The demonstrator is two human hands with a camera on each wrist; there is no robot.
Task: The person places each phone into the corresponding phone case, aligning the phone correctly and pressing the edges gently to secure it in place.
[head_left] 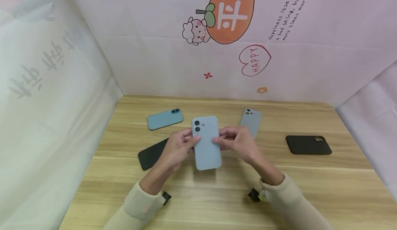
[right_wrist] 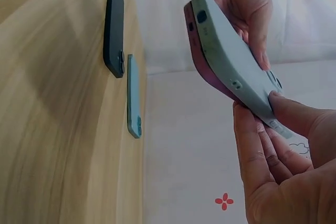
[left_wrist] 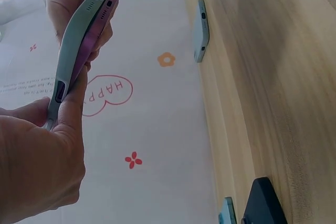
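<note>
Both hands hold a pale blue phone case (head_left: 207, 150) above the table, its back and two camera rings facing up. A pinkish-purple phone (left_wrist: 92, 39) lies against the inner side of the case. At the bottom end a wedge-shaped gap shows between phone and case (right_wrist: 231, 51), so the phone sits tilted there. My left hand (head_left: 178, 147) pinches the left edge near the cameras, thumb on the back. From the opposite edge my right hand (head_left: 237, 142) grips with its thumb on the back and fingers underneath.
On the wooden table (head_left: 198, 202), a teal phone (head_left: 164, 120) lies back left, with a black phone (head_left: 152, 156) partly behind my left arm. A pale case (head_left: 254, 119) lies beyond my right hand; a black case (head_left: 307, 145) is farther right. Printed cloth (head_left: 155, 64) hangs behind.
</note>
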